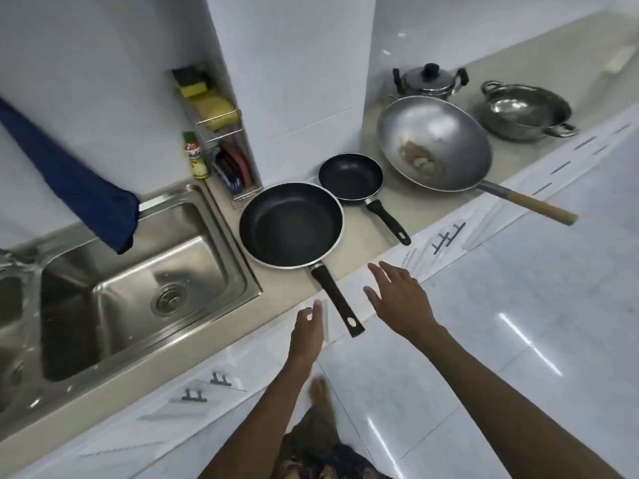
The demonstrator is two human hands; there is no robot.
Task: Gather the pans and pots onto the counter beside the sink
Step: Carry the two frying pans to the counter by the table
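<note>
A large black frying pan (pixel 291 225) rests on the beige counter (pixel 359 233) right beside the sink (pixel 138 271), its handle sticking out over the counter edge. Behind it sits a small black frying pan (pixel 350 177). Further right lie a big steel wok (pixel 435 146) with a wooden handle, a lidded steel pot (pixel 428 81) and a two-handled steel pan (pixel 525 110). My left hand (pixel 307 328) hovers open just left of the big pan's handle. My right hand (pixel 401 299) is open to the handle's right. Neither touches anything.
A wire rack (pixel 224 133) with sponges and a small bottle (pixel 196 155) stands against the wall behind the sink. A blue cloth (pixel 69 178) hangs over the sink's back edge. White cabinet doors with dark handles and a glossy tiled floor lie below.
</note>
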